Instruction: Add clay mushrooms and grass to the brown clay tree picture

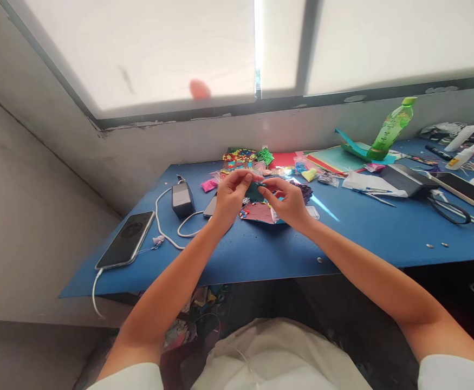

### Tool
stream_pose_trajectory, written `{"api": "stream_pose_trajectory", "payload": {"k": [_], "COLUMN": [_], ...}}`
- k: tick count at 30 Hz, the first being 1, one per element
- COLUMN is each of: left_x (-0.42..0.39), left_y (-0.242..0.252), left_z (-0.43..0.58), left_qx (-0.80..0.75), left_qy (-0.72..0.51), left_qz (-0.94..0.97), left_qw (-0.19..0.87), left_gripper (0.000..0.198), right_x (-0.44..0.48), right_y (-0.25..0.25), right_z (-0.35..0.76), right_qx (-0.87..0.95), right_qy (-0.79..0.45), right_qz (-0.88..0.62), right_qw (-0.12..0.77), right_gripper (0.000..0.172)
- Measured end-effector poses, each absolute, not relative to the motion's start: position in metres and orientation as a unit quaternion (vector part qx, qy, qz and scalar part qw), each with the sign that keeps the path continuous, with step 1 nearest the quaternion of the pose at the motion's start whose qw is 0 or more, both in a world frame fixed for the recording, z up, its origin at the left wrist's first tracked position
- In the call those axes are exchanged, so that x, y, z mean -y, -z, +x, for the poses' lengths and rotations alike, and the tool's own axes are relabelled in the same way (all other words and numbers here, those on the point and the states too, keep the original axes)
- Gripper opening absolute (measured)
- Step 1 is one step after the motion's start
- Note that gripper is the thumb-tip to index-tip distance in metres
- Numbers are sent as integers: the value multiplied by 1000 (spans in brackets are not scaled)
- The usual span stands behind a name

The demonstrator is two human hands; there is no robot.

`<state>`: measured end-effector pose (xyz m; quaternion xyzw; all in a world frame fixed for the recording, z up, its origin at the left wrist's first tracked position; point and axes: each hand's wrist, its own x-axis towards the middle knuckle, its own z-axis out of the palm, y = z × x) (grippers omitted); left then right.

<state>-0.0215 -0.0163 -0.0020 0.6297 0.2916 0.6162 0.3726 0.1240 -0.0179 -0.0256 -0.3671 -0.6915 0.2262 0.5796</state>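
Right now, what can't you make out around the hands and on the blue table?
Head view, dark teal piece: pinched between the left hand and right hand, whose fingers hide its shape.
Head view, small beads below the hands: too small to tell apart.
Head view, phone at far right: cut off by the picture's edge.
Head view, green bottle: label too blurred to read.

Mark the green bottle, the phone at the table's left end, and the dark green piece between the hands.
green bottle (pixel 391 130): head view, middle of its body.
left phone (pixel 126 239): head view, centre of its dark screen.
dark green piece (pixel 255 191): head view, the part showing between the fingers.
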Motion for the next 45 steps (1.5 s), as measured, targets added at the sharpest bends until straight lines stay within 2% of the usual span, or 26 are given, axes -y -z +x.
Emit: {"api": "stream_pose_trajectory", "payload": {"k": [2, 7, 13, 20, 26, 31, 41, 45], "left_x": [15, 16, 16, 16, 15, 14, 17, 17], "left_y": [3, 5, 5, 3, 3, 4, 2, 3], "left_z": [-23, -25, -26, -27, -27, -25, -26, -20], "left_qx": [-295, -283, -244, -274, -278, -294, -324, -334], "left_qy": [-622, -604, -582, -622, -627, -642, -671, -664], "left_qz": [657, 743, 775, 733, 725, 694, 653, 609], "left_qw": [306, 54, -32, 20, 60, 137, 139, 278], "left_gripper": [20, 21, 20, 18, 19, 20, 49, 49], "right_x": [18, 16, 15, 14, 16, 18, 17, 16], "right_y": [26, 25, 24, 22, 22, 20, 23, 26], "right_z": [124, 126, 128, 128, 128, 128, 126, 125], "right_qx": [686, 678, 685, 683, 687, 676, 659, 644], "right_qy": [-214, -193, -183, -173, -172, -178, -223, -242], "right_qz": [-361, -366, -357, -349, -354, -366, -374, -373], "right_qw": [594, 607, 608, 618, 610, 614, 613, 623], "right_gripper": [31, 30, 29, 22, 27, 30, 44, 44]}}
